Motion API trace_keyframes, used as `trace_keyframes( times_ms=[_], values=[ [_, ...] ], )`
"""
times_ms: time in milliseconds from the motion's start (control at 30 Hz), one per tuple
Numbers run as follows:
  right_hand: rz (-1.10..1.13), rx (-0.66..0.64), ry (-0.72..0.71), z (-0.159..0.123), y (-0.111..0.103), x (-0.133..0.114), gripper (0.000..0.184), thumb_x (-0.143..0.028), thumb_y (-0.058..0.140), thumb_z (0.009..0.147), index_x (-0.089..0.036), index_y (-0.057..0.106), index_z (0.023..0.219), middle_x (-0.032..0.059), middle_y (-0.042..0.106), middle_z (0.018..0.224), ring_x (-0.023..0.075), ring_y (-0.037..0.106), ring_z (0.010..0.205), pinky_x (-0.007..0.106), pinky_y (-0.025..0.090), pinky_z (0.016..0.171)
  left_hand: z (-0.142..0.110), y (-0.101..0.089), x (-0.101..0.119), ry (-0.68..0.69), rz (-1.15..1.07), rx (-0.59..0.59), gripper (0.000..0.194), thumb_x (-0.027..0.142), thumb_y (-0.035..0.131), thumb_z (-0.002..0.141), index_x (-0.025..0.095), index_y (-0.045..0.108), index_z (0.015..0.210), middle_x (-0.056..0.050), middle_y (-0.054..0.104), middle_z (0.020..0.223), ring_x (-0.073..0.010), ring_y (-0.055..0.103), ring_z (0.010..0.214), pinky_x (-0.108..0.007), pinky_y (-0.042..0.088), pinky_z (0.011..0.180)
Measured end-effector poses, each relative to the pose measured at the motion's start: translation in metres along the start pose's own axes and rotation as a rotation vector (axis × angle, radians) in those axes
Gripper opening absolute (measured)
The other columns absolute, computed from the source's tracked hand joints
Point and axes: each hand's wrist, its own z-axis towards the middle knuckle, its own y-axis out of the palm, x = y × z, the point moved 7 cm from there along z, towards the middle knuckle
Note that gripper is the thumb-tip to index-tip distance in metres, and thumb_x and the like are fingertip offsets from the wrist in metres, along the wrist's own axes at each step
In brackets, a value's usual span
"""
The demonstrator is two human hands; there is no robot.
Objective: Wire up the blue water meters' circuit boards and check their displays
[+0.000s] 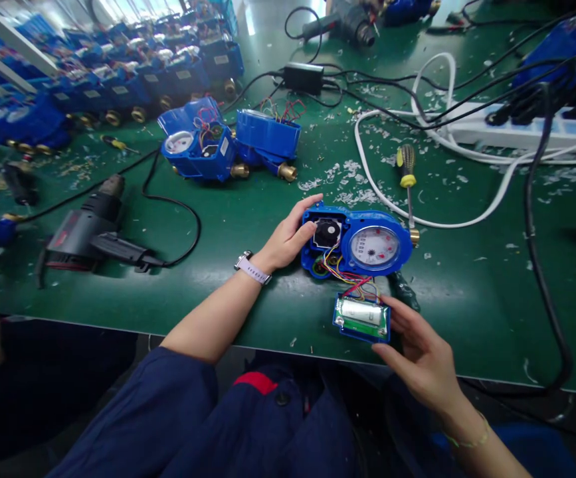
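In the head view, thin wires (337, 271) are linking a blue meter (346, 229) with a battery module (361, 317) near the front edge of the desk (248, 219); a sharp pull could be straining their joints. The left grip (286, 241) is closing partway around the meter's left end; the right grip (424, 355), spread wider, is pinching the module's right end.

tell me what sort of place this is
Likely a water-meter assembly or repair workshop: rows of similar blue meter housings, a heat gun on the green workbench, and an opened water meter.
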Motion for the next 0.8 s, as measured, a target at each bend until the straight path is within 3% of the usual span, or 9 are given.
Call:
trace_keyframes(
  times_ms=[233, 467, 633, 800],
  values=[
    [0.091, 0.027, 0.127, 0.001, 0.000, -0.001, 0.056, -0.026, 0.073, 0.084, -0.020, 0.054, 0.136, 0.0140, 0.062, 0.128, 0.0239, 0.066, 0.108, 0.032, 0.056, 0.091, -0.004, 0.002, 0.005, 0.047, 0.115, 0.016, 0.070, 0.065, 0.043, 0.090, 0.014, 0.045, 0.138, -0.014, 0.057, 0.134, -0.0278, 0.057, 0.115, -0.042, 0.042, 0.102],
    [0.107, 0.071, 0.117, 0.019, -0.028, -0.039, 0.049, -0.029, 0.073, 0.084, -0.027, 0.058, 0.130, 0.0093, 0.067, 0.121, 0.0205, 0.068, 0.102, 0.024, 0.058, 0.085, -0.004, 0.000, 0.000, -0.106, -0.006, 0.095, 0.062, 0.062, 0.045, 0.090, 0.018, 0.051, 0.133, -0.010, 0.062, 0.124, -0.0263, 0.060, 0.106, -0.039, 0.047, 0.094],
    [0.062, 0.033, 0.056, 0.060, -0.050, -0.070, 0.049, -0.033, 0.073, 0.083, -0.029, 0.060, 0.131, 0.0085, 0.064, 0.126, 0.0232, 0.067, 0.105, 0.027, 0.059, 0.084, -0.002, -0.001, -0.012, -0.196, -0.184, 0.107, 0.053, 0.057, 0.050, 0.090, 0.020, 0.055, 0.126, -0.006, 0.067, 0.108, -0.0230, 0.063, 0.097, -0.035, 0.050, 0.086],
    [-0.013, -0.193, 0.012, 0.118, -0.036, -0.100, 0.050, -0.036, 0.075, 0.080, -0.028, 0.063, 0.128, 0.0067, 0.064, 0.126, 0.0271, 0.063, 0.112, 0.037, 0.057, 0.091, 0.001, -0.003, -0.021, -0.284, -0.318, 0.121, 0.047, 0.055, 0.052, 0.089, 0.018, 0.058, 0.117, -0.005, 0.069, 0.104, -0.0213, 0.064, 0.093, -0.034, 0.051, 0.084]
  ],
)
